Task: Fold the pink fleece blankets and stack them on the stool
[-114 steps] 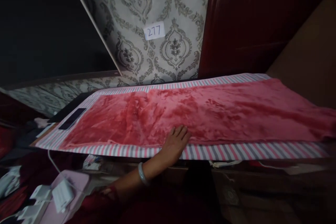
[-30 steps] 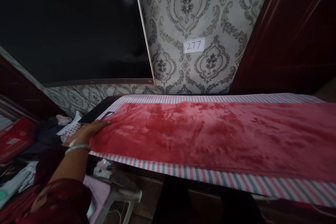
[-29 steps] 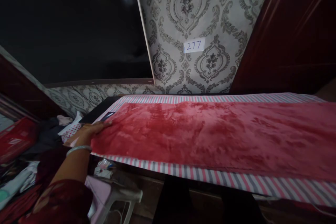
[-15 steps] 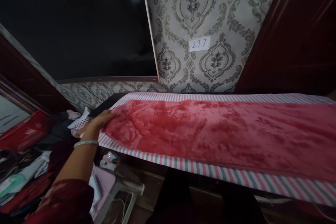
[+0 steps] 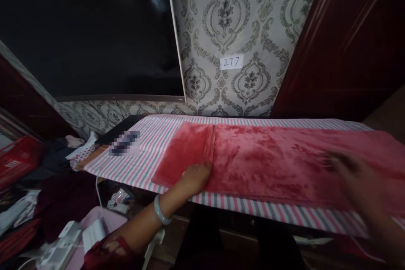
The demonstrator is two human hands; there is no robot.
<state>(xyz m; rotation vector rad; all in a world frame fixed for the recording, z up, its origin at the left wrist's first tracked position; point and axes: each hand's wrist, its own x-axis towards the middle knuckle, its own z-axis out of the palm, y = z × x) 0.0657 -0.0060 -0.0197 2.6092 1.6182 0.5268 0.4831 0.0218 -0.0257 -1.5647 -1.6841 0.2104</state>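
A long red plush blanket (image 5: 268,164) lies on a pink, white and grey striped cloth (image 5: 139,156), its left end folded over into a flap (image 5: 186,147). My left hand (image 5: 196,177), a pale bangle on its wrist, is closed at the front corner of that flap's edge; its fingertips are partly hidden. Over the blanket's right part is my right hand (image 5: 354,173), smeared by motion. Whether it touches the plush I cannot tell.
Beyond the table are a large dark TV screen (image 5: 110,33) and a wall paper label reading 277 (image 5: 232,62). A pixelated patch covers something at the cloth's left end. Clothes (image 5: 63,198) are heaped at left, with a white power strip (image 5: 60,249) on a pink surface below.
My left hand has moved right, folding the blanket's left end over and baring the striped cloth there. My right hand has come into view at the right.
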